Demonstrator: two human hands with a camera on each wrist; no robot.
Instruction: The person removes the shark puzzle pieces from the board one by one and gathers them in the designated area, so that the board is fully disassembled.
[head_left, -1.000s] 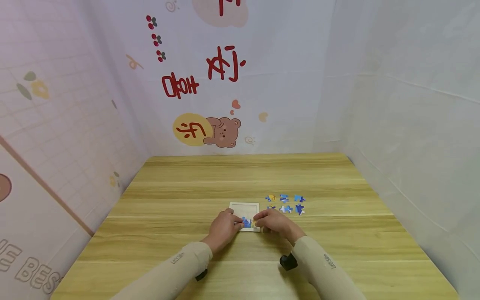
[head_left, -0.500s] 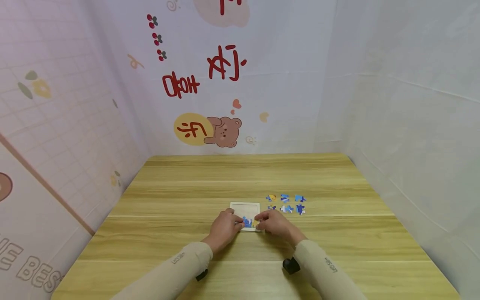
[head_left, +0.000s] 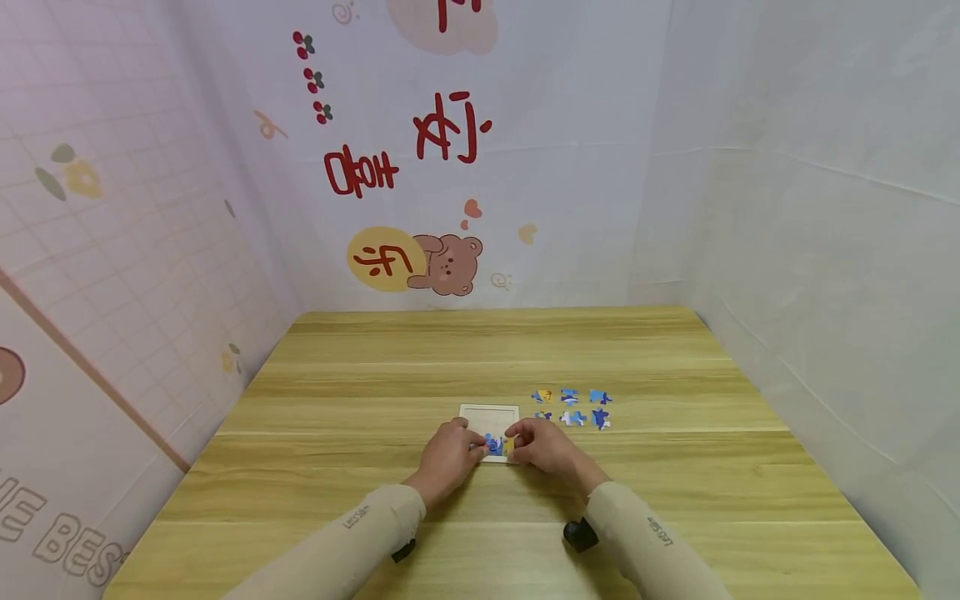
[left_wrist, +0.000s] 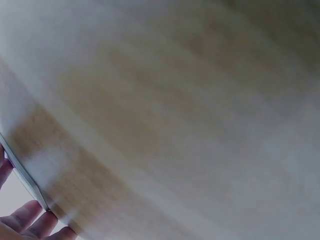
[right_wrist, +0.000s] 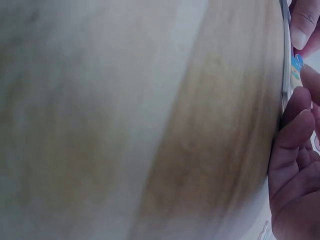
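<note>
A small pale puzzle tray (head_left: 489,409) lies on the table, with joined blue jigsaw pieces (head_left: 494,445) along its near side. My left hand (head_left: 447,452) holds the tray's left side, its thumb and forefinger reaching in over the blue pieces. In the left wrist view, fingers (left_wrist: 42,224) of that hand lie against the tray's edge. At the tray's near right corner my right hand (head_left: 551,446) pinches a yellow jigsaw piece (head_left: 509,446) between thumb and forefinger. The right wrist view shows its other fingers curled beside the tray's edge, and part of a blue piece (right_wrist: 297,62).
Several loose jigsaw pieces (head_left: 573,418), blue, white and yellow, lie in two rows right of the tray. The wooden table (head_left: 360,358) meets a printed cloth wall (head_left: 585,233) at the back, with cloth walls at both sides.
My right fingertips have shifted slightly at the yellow jigsaw piece, and more of it shows beside the blue ones. My left hand stays at the puzzle tray's left side. The loose pieces have not moved.
</note>
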